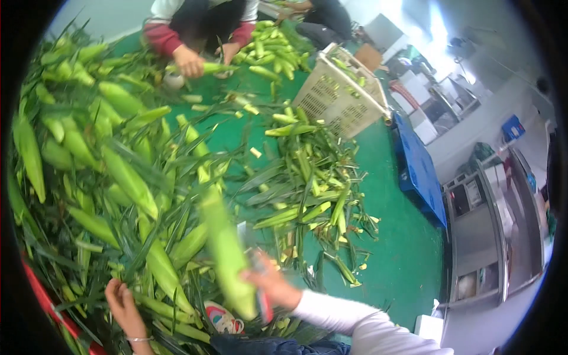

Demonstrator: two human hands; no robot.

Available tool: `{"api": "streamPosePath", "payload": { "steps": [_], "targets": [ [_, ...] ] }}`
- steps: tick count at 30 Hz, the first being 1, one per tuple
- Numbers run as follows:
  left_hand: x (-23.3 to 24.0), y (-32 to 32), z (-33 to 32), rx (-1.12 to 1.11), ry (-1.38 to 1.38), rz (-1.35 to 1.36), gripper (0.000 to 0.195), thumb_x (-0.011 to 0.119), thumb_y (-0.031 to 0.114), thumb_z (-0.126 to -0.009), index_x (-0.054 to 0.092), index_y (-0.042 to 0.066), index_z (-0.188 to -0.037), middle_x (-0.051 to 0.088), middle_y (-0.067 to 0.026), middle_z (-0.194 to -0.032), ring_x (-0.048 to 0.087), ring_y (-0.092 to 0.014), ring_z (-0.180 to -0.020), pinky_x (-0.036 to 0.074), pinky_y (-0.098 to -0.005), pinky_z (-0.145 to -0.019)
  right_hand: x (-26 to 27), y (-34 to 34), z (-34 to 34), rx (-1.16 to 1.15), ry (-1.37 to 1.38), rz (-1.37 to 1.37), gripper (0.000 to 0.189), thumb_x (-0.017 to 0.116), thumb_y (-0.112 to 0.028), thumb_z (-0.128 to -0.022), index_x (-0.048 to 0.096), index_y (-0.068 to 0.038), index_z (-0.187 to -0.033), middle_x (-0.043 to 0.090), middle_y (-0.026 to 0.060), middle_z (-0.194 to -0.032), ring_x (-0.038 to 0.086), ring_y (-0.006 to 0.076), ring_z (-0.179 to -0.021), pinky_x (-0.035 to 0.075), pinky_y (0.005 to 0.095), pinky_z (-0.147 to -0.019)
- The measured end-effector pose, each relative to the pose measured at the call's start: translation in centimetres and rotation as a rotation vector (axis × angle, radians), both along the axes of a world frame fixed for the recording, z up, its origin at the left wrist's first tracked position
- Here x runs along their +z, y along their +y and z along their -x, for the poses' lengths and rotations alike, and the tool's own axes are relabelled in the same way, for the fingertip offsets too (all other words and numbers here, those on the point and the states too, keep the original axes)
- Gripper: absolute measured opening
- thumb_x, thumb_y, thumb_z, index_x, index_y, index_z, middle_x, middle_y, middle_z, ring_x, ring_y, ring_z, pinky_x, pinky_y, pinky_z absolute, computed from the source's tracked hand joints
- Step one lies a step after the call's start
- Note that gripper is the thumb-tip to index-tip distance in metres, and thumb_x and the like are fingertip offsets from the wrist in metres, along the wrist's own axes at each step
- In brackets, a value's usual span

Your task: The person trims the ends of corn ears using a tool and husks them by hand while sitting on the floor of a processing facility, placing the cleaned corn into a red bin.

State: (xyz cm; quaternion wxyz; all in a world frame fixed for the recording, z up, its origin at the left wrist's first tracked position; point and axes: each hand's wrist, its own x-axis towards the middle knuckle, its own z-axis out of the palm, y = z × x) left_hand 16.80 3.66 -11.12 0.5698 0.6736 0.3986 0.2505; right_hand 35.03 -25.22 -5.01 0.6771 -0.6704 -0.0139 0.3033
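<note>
My right hand grips a green ear of corn in its husk, which is blurred by motion. A red-handled tool is in the same hand; its exact kind is hard to make out. At the lower left, my left hand, with a bracelet on the wrist, is over the corn pile with fingers slightly curled and nothing visible in them. Beside it lie a long unhusked ear and cut leaves. The large heap of unhusked corn covers the left side of the green floor.
Trimmed leaves and stalk ends lie mid-floor. A white plastic crate stands beyond, near a blue pallet. Another person's hand holds corn at the top; a second person crouches behind. My shoe is among the husks.
</note>
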Motion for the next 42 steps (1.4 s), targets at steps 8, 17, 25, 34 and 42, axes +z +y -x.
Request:
{"api": "streamPosePath", "payload": {
  "steps": [8,17,25,34,42],
  "targets": [
    [-3.7,-10.5,-11.9,-0.236,0.505,-0.442,0.089,0.081,0.017,-0.057,0.035,-0.003,-0.131,0.037,-0.0205,-0.112,0.036,-0.040,-0.106,0.032,-0.0472,-0.096,21.8,-15.0,-34.3,-0.820,-0.386,-0.474,0.042,0.062,-0.038,-0.085,0.045,-0.001,-0.097,0.060,0.0192,-0.090,0.062,0.0338,-0.082,0.052,0.0415,-0.076],
    [-1.7,-7.2,2.3,-0.075,-0.185,0.745,0.039,0.052,0.012,-0.087,0.050,-0.003,-0.123,0.065,-0.0116,-0.104,0.061,-0.019,-0.094,0.049,-0.0288,-0.081,5.9,1.4,-7.2,0.681,0.226,0.112,0.050,0.066,-0.007,-0.079,0.046,0.001,-0.124,0.061,0.0078,-0.105,0.061,0.0172,-0.093,0.049,0.0328,-0.083],
    [5.1,-10.7,16.9,0.108,-0.492,1.386,0.078,0.051,0.063,-0.082,0.041,0.006,-0.134,0.054,-0.0176,-0.116,0.058,-0.030,-0.089,0.052,-0.0439,-0.073,0.4,10.7,6.0,1.413,-0.137,0.172,0.062,0.070,-0.012,-0.071,0.044,-0.001,-0.126,0.062,0.0093,-0.103,0.060,0.0176,-0.090,0.048,0.0315,-0.080],
    [10.6,-3.8,12.0,0.203,-0.576,0.579,0.069,0.071,0.016,-0.077,0.036,0.000,-0.135,0.050,-0.0211,-0.127,0.054,-0.034,-0.114,0.045,-0.0481,-0.095,2.4,11.6,6.8,1.251,-0.212,0.027,0.063,0.077,-0.020,-0.068,0.046,0.001,-0.119,0.059,0.0154,-0.100,0.061,0.0268,-0.088,0.049,0.0358,-0.078],
    [9.2,-4.7,10.9,0.473,-0.539,0.489,0.047,0.062,0.023,-0.085,0.044,0.001,-0.123,0.053,-0.0236,-0.119,0.052,-0.038,-0.113,0.044,-0.0479,-0.097,1.3,15.3,9.8,1.218,-0.683,-0.164,0.055,0.070,-0.012,-0.066,0.047,0.001,-0.114,0.059,0.0197,-0.093,0.060,0.0375,-0.083,0.050,0.0403,-0.070]
  ]
}}
